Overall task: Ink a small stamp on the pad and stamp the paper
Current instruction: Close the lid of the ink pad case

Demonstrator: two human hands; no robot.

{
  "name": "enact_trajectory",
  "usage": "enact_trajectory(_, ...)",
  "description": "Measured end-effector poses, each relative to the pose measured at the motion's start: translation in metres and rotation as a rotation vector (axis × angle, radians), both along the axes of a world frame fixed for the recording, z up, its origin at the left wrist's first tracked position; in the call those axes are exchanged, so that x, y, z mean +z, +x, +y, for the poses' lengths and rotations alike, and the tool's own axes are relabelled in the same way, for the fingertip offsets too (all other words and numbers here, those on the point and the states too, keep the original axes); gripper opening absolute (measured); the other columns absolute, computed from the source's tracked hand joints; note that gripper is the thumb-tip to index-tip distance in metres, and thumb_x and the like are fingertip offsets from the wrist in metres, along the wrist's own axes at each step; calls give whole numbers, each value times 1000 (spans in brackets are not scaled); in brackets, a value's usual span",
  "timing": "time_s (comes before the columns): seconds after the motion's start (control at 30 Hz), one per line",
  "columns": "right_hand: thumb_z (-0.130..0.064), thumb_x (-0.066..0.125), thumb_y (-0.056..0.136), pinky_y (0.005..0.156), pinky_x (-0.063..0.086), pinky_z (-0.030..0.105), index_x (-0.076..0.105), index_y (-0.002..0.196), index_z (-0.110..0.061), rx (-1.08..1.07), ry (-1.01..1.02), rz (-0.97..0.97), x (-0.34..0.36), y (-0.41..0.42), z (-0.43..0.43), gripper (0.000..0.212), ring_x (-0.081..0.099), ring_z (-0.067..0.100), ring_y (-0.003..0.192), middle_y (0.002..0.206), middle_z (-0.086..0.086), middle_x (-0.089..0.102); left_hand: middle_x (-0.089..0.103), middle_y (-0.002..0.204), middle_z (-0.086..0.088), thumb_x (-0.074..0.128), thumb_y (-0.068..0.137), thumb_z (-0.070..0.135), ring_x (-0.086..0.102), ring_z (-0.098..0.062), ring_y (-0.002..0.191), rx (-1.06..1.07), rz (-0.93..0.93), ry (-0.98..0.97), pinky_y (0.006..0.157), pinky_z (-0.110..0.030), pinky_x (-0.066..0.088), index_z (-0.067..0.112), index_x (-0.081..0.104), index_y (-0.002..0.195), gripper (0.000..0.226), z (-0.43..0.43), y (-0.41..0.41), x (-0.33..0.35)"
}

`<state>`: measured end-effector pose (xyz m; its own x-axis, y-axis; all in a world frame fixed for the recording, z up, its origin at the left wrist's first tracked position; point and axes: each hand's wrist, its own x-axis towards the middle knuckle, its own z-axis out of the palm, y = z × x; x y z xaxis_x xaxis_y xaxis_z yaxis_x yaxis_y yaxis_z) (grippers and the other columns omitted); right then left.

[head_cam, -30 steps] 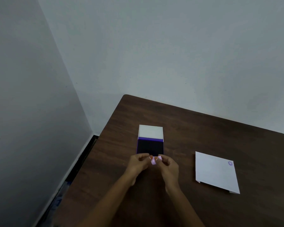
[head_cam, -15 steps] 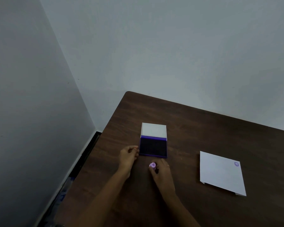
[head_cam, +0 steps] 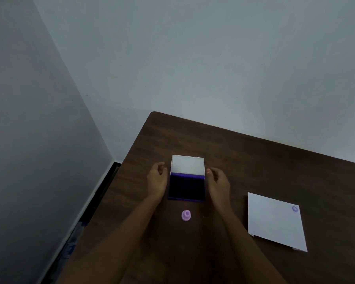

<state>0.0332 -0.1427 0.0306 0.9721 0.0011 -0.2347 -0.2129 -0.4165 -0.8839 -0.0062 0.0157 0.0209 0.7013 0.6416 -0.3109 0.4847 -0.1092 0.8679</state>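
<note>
Both hands flanking the ink pad (head_cam: 186, 187), fingers loosely curled, gripping nothing.
Stamp (head_cam: 186, 215) is sitting free on the tabletop (head_cam: 244, 156); looking light, rigid, small — I'm planning to pinch its narrow knob.

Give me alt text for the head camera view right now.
Both bare hands, left hand and right hand, flank an open purple ink pad with its white lid up, holding nothing. A small pink stamp stands on the dark wooden table nearer the person; right of it lies white paper bearing one purple mark.
</note>
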Motion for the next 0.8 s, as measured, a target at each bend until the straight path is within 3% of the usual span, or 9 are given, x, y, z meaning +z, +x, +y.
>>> enact_trajectory(0.1, -26, 47, 92, 97, 41, 35, 45, 126, -9, 119, -125, 8, -10, 24, 12, 38, 48, 22, 118, 131, 13, 51, 51, 130, -14, 45, 95, 12, 49, -25, 118, -33, 11, -21, 96, -35, 43, 8, 45, 128, 33, 1, 18, -1)
enact_trajectory(0.3, -32, 45, 92, 106, 34, 44, 28, 138, -13, 196, -199, 22, -24, 40, 32, 52, 35, 25, 130, 143, 12, 37, 50, 132, -13, 44, 96, 21, 50, -26, 117, -103, 31, -28, 92, -35, 46, 12, 41, 129, 34, -5, 40, -4)
enact_trajectory(0.43, -33, 44, 93, 103, 36, 42, 25, 139, -16, 206, -245, 7, -26, 42, 37, 52, 35, 25, 128, 142, 13, 37, 52, 128, -16, 42, 97, 21, 52, -27, 113, -74, 25, -15, 87, -32, 47, 9, 42, 128, 33, -8, 47, -2)
enact_trajectory(0.63, -36, 42, 93, 90, 39, 31, 30, 136, -18, 80, -33, 91, -14, 52, 31, 48, 43, 24, 121, 139, 12, 41, 53, 121, -14, 42, 96, 25, 52, -26, 106, 41, 1, -160, 89, -37, 46, 11, 43, 127, 34, -1, 51, -3)
enact_trajectory(0.8, -35, 43, 93, 83, 37, 25, 37, 133, -17, 36, 21, 33, 1, 52, 22, 44, 45, 17, 111, 136, 12, 45, 57, 113, -12, 45, 94, 22, 55, -23, 99, 86, -81, -197, 84, -36, 49, 12, 49, 118, 26, 3, 46, 5)
